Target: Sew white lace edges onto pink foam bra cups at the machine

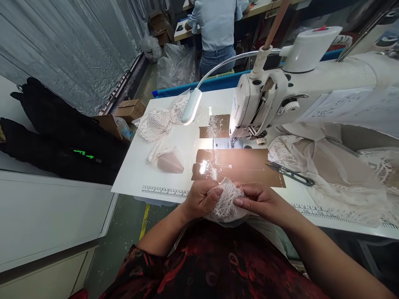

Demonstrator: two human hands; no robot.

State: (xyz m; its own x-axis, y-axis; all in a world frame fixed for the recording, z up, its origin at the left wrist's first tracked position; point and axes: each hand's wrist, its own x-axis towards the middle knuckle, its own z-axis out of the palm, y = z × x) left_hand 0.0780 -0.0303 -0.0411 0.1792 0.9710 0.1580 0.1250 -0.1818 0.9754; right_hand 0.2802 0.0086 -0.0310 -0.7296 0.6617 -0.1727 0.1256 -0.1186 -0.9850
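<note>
A white lace bra cup (227,203) is held at the front edge of the sewing table, close to my body. My left hand (204,198) grips its left side, with the thumb on top of the lace. On the right side my right hand (260,200) pinches the lace between thumb and fingers. The undersides of the fingers are hidden by the fabric. Just beyond my hands lies brown tape (240,164) stuck on the table in front of the white sewing machine (246,108). Its needle area is lit.
More lace cups (156,124) and a beige cup piece (170,162) lie on the left of the table (134,166). Thread snips (291,173) rest beside piled lace fabric (339,166) on the right. A lamp (191,106) overhangs the table. Behind it sits a person (216,29).
</note>
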